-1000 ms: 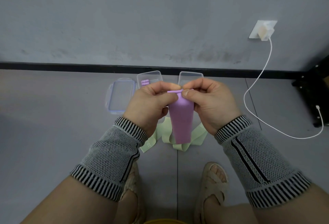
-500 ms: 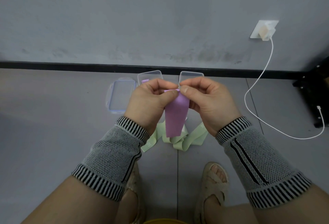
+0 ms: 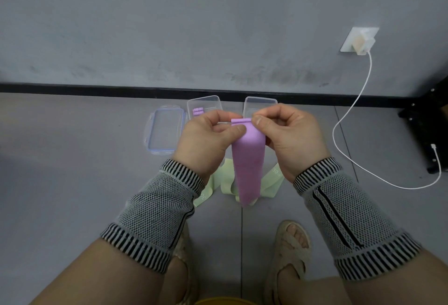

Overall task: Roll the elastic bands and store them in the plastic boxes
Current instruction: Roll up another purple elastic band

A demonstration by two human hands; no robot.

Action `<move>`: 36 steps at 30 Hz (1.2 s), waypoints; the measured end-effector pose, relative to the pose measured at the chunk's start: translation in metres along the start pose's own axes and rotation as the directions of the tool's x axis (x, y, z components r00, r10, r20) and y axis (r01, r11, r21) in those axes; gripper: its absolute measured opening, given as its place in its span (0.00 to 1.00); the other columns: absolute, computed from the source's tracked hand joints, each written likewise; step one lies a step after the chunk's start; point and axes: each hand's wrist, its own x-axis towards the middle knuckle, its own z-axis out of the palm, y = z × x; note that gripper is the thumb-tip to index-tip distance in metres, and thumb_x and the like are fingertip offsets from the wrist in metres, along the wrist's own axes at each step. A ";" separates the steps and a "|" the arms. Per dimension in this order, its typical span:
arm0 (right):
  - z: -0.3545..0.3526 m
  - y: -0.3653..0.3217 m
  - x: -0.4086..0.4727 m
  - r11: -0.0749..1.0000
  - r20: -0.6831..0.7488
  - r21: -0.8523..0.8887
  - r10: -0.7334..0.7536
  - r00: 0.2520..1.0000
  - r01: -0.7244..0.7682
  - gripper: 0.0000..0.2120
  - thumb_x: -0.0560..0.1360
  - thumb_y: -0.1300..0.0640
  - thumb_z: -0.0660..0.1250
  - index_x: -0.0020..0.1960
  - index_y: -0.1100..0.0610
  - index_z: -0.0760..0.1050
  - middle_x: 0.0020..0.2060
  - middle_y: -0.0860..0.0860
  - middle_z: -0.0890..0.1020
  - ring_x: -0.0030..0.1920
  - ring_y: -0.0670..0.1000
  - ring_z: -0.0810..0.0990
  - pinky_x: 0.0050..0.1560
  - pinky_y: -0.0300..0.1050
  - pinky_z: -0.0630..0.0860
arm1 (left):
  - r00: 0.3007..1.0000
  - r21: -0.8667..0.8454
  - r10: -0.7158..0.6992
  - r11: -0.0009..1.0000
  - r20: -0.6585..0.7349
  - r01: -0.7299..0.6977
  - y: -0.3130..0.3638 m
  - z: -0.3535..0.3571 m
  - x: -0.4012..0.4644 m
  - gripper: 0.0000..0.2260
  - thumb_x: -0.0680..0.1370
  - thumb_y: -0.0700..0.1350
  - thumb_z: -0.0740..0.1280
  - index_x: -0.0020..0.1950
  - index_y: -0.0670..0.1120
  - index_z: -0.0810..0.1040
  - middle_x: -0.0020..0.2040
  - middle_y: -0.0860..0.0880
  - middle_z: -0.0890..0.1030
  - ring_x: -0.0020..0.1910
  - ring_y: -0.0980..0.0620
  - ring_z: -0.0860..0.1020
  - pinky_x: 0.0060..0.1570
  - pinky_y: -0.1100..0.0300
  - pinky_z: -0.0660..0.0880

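Observation:
A purple elastic band [image 3: 247, 161] hangs in the air before me, its top edge turned over into a small roll. My left hand [image 3: 206, 140] and my right hand [image 3: 288, 137] both pinch that rolled top edge from either side. Light green elastic bands [image 3: 271, 181] lie on the floor beneath it, partly hidden by my hands. Two clear plastic boxes stand by the wall: the left box [image 3: 206, 103] holds a rolled purple band [image 3: 197, 111], the right box [image 3: 260, 104] is partly behind my right hand.
A clear lid with a blue rim [image 3: 166, 130] lies left of the boxes. A white charging cable [image 3: 349, 115] runs from a wall socket [image 3: 358, 40] across the floor at right. A black stand [image 3: 426, 120] is at the far right. My sandalled feet [image 3: 288, 249] are below.
The hanging purple band looks longer and swung back towards the middle than half a second ago. Both hands stay at its top edge, and the small roll there shows more plainly.

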 end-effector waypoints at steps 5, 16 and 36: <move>0.001 0.002 0.001 1.000 0.021 0.021 0.004 1.000 -0.004 0.14 0.70 0.68 0.70 0.32 0.52 0.80 0.32 0.50 0.82 0.37 0.52 0.79 0.42 0.49 0.78 | 0.999 -0.083 -0.049 0.995 -0.003 0.048 0.002 -0.002 0.001 0.06 0.74 0.36 0.68 0.44 0.48 0.81 0.36 0.45 0.80 0.34 0.50 0.73 0.39 0.56 0.71; 0.004 0.005 0.001 1.000 0.046 -0.023 -0.006 0.999 0.007 0.13 0.69 0.69 0.70 0.35 0.51 0.79 0.31 0.46 0.80 0.38 0.49 0.79 0.48 0.50 0.79 | 0.997 -0.120 -0.050 0.992 -0.052 0.043 0.002 -0.003 0.002 0.09 0.73 0.35 0.68 0.37 0.46 0.79 0.30 0.49 0.75 0.27 0.55 0.67 0.31 0.62 0.66; 0.002 0.003 0.000 1.000 0.031 -0.026 -0.009 0.999 0.010 0.12 0.70 0.67 0.70 0.35 0.52 0.80 0.39 0.58 0.84 0.42 0.57 0.82 0.49 0.56 0.79 | 0.995 -0.124 -0.094 0.988 -0.015 0.091 0.001 -0.003 0.002 0.05 0.73 0.37 0.70 0.38 0.45 0.80 0.29 0.50 0.75 0.26 0.57 0.68 0.30 0.62 0.64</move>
